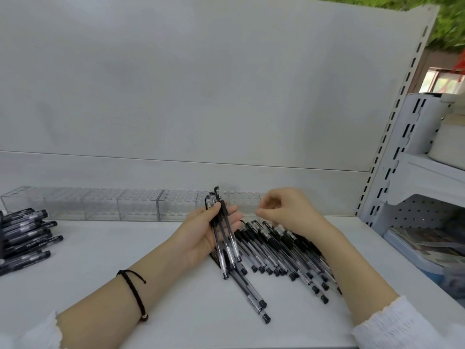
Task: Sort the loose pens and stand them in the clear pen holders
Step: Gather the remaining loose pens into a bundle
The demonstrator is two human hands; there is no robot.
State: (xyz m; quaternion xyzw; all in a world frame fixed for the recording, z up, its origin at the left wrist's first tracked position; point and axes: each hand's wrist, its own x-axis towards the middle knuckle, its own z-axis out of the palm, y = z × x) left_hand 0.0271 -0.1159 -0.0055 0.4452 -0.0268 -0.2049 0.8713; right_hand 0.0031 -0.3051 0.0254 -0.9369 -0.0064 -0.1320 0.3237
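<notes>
The left hand (198, 231) grips a small bundle of pens (222, 250), caps up, over the middle of the counter (125, 250), just in front of the row of clear pen holders (100, 205) along its back edge. The right hand (286, 210) hovers over the pile of loose pens (279, 248) lying right of middle, fingers curled around nothing visible. A stack of dark pens (25, 233) lies at the left edge.

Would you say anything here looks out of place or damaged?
Nothing looks damaged. The loose pens lie fanned in an untidy heap, two jutting toward the near edge, while the clear pen holders appear empty.
</notes>
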